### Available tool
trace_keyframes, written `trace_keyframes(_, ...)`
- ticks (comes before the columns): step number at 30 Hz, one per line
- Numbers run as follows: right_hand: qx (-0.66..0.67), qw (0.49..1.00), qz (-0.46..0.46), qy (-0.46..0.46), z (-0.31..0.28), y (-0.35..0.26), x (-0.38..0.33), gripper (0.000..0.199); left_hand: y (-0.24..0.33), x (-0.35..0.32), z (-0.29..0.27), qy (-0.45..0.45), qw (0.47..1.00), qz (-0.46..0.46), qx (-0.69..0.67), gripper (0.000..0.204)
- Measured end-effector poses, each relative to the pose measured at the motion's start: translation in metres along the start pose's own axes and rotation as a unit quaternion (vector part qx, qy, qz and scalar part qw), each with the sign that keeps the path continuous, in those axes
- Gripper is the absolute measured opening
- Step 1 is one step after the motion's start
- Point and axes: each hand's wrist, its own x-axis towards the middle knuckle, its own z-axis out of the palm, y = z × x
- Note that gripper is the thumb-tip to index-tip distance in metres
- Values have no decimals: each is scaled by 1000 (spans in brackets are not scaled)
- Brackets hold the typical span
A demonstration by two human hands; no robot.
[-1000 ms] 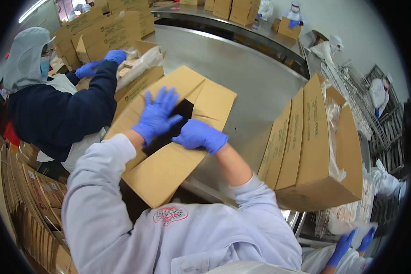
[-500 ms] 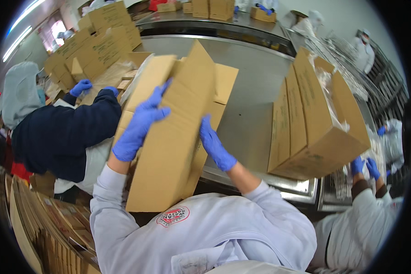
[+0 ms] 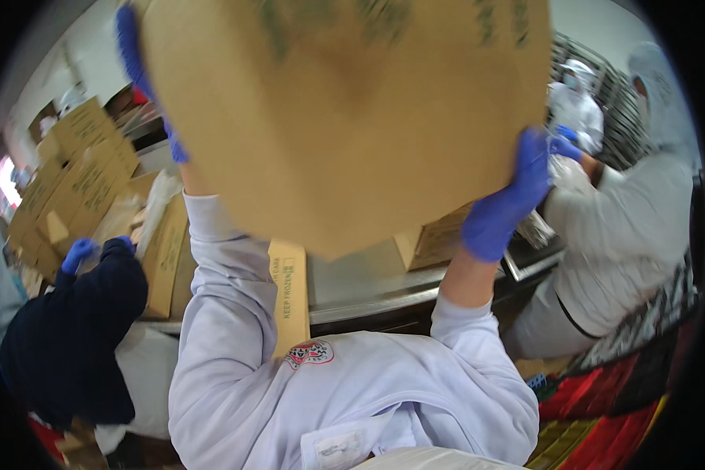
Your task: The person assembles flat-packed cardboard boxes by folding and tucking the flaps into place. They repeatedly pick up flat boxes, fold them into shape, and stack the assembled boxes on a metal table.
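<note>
A brown cardboard box (image 3: 345, 133) is raised high in front of me, its broad printed side filling the upper middle of the picture and blurred by motion. My left hand (image 3: 137, 63), in a blue glove, is closed on its left edge, with most of the fingers out of sight behind the cardboard. On the right edge, lower down, my gloved right hand (image 3: 505, 204) grips the same box. Below it, a printed cardboard panel (image 3: 290, 301) stands by the table edge near my left forearm; what it belongs to is hidden.
Another carton (image 3: 439, 239) stands on the metal table (image 3: 345, 278), partly behind the raised box. At left a co-worker in a dark top (image 3: 78, 337) works beside open cartons (image 3: 86, 172). A co-worker in white (image 3: 627, 227) stands close on my right, near clear plastic (image 3: 569, 174).
Both hands have lifted the cardboard box from the table area up toward me, and my right hand has moved to its right edge. The view has shifted too.
</note>
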Motion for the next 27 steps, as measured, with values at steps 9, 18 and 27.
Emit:
trace_keyframes(9, -583, 521, -605, -151, -15, -206, 158, 29, -150, -67, 79, -288, 920, -4, 267, 28)
trace_keyframes(18, -582, 781, -104, -202, -51, -141, 145, 34, -99, -224, 103, -327, 651, -676, 111, 62)
trace_keyframes(27, -680, 638, -171, -318, -20, 91, 134, 30, -90, -214, -1, -486, 540, -661, 186, 59)
